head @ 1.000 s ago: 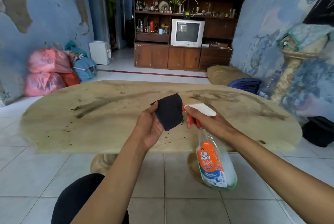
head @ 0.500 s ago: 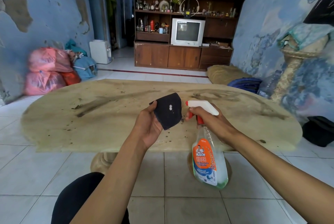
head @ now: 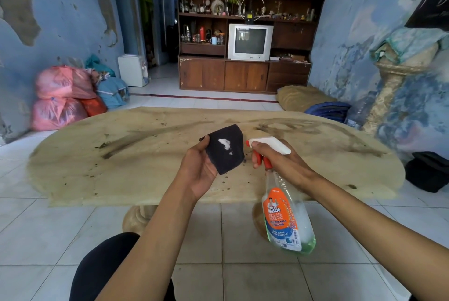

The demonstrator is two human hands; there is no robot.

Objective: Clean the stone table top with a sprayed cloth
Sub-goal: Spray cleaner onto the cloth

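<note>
We hold the dark cloth [head: 226, 152] in our left hand [head: 202, 169], foam on it, the spray bottle [head: 283, 206] squeezed in our right hand [head: 279, 162] at 3 o'clock, and the dirty stone surface [head: 145, 155] lies just under the cloth, stretching from 9 to 3 o'clock.

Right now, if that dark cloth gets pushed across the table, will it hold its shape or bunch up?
Likely floppy: the dark cloth curves over the left hand that grips it. It looks thin and light, so it may bunch unless pressed flat. The foam patch should wet it and perhaps help it slide.
</note>
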